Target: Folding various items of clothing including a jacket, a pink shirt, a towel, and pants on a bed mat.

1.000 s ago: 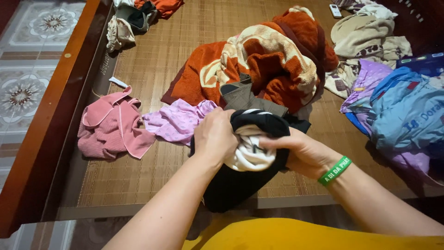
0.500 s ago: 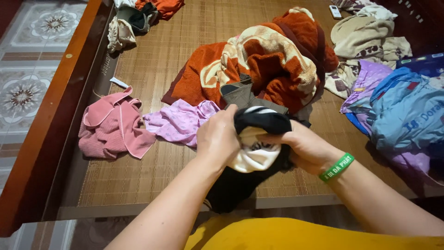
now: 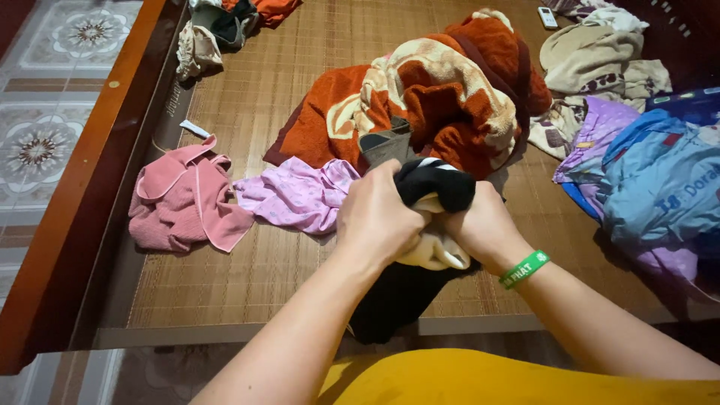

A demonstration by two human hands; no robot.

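Garment: a black knit garment with a cream-white fabric part (image 3: pixel 433 217) was held above the near edge of the woven bamboo mat (image 3: pixel 225 277), its black tail hanging down over that edge.
Left hand: the left hand (image 3: pixel 375 221) was closed tight on the bundle's left side, fingers curled fully round the fabric.
Right hand: the right hand (image 3: pixel 480 225), a green wristband (image 3: pixel 525 268) on its wrist, was clenched on the right side, touching the left hand.
Step in hand: judged to be bunching or rolling the garment into a compact bundle.
Next move: judged to call for gathering in the hanging tail without the grip being loosened.
Surroundings: a lilac printed cloth (image 3: pixel 296 195) lay just beside the hands; a pink garment (image 3: pixel 184 202) lay further left; an orange-and-cream towel (image 3: pixel 427 90) was heaped behind; blue and purple clothes (image 3: pixel 652 180) were piled to the right.
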